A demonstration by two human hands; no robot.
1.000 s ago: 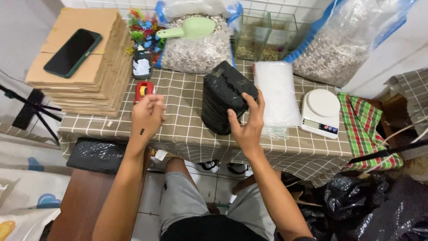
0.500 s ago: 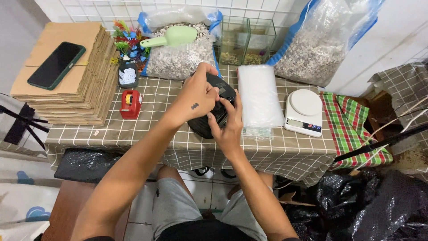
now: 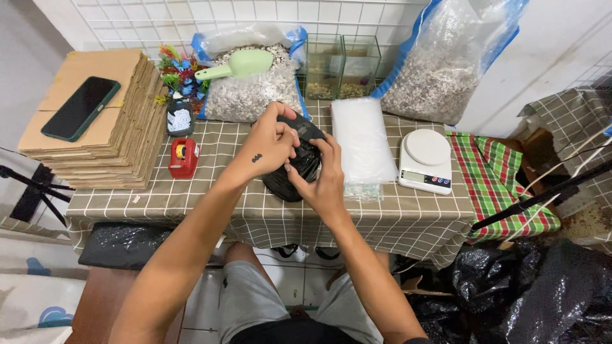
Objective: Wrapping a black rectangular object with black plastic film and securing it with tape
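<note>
The stack of black plastic bags (image 3: 294,167) lies in the middle of the table (image 3: 229,210) with the checked cloth, just left of a flat pile of clear plastic bags (image 3: 363,141) and a white kitchen scale (image 3: 426,160). Behind it stands an open bag of pale gravel with a green scoop (image 3: 236,66), and a red tape dispenser (image 3: 183,158) and stacked cardboard (image 3: 108,127) are to the left. The left hand (image 3: 271,143) and right hand (image 3: 326,179) both close their fingers on the black bags, pinching the top one.

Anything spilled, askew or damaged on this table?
Nothing spilled or damaged. One oddity: a phone lies atop the cardboard stack. Both hands, left hand and right hand, grip the black bags.
</note>
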